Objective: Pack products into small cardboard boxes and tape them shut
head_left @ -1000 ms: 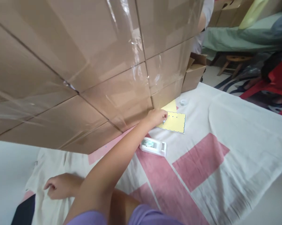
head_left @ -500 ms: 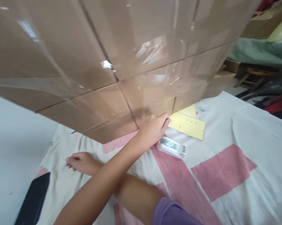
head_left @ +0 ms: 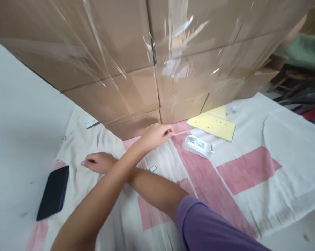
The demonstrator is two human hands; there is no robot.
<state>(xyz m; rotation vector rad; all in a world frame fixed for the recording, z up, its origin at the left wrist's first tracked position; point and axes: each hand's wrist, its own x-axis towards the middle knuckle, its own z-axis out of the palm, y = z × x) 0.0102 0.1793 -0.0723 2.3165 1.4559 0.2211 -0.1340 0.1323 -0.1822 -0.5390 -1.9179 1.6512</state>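
My forearms cross, the left one over the right. My left hand [head_left: 158,135], fingers curled and pinched, is low in front of the stacked cardboard boxes [head_left: 183,89]. A thin white line runs from its fingertips; I cannot tell whether it is held or part of the cloth. Right of this hand sits a white tape dispenser [head_left: 197,146], with a yellow scallop-edged paper [head_left: 212,126] behind it. My right hand [head_left: 97,162] is over the cloth at left, fingers curled; what they hold, if anything, is hidden. A small blue-outlined piece [head_left: 152,168] lies beside the right forearm.
Clear wrap covers the boxes, which stand as a wall across the back. A black flat object [head_left: 53,191] lies at the left edge of the pink and white cloth [head_left: 251,170]. A small clear item [head_left: 234,109] is near the boxes; a wooden stool [head_left: 290,82] stands beyond.
The view has shifted, showing more of the cloth and the black object. My left hand has drawn back from the yellow paper and dispenser. The blue-outlined piece has come into view.
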